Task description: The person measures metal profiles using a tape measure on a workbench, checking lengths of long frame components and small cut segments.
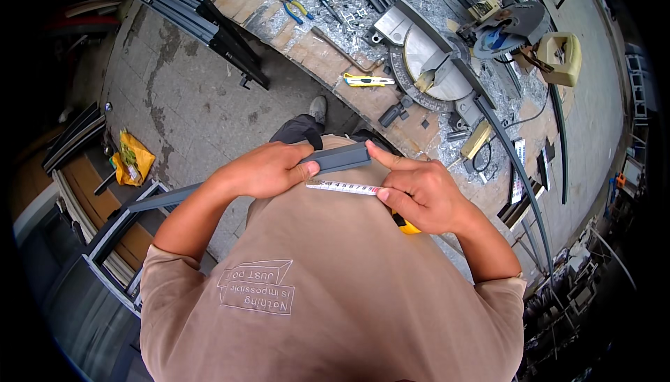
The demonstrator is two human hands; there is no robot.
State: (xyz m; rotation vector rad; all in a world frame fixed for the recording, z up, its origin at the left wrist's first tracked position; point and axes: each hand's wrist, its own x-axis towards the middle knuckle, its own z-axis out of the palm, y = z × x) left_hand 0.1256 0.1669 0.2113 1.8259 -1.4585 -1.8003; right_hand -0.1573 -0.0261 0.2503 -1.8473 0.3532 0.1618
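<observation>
Closest in, held against the chest, the left hand (pixel 262 170) has its fingers wrapped around a short dark grey aluminium profile bar (pixel 340 158), thumb pressed on its near face. The bar's long axis runs left to right, tilting slightly up toward the right, and its free end sticks out past the left thumb toward the right hand (pixel 419 193). That hand is closed on a yellow tape measure case (pixel 407 226), mostly hidden under the palm, while its index finger stretches out to touch the bar's right end. The white measuring blade (pixel 343 186) is drawn out leftward, lying just below the bar and parallel to it, its tip near the left thumb. So the bar lies between both hands, the left one carrying it.

Beyond the hands, the wooden desk (pixel 307 50) strewn with metal shavings carries a yellow utility knife (pixel 368 80), blue-handled pliers (pixel 299 9) and a grey mitre saw (pixel 447 54). Long dark profile lengths (pixel 202 23) rest at the desk's far left end, over the paved floor.
</observation>
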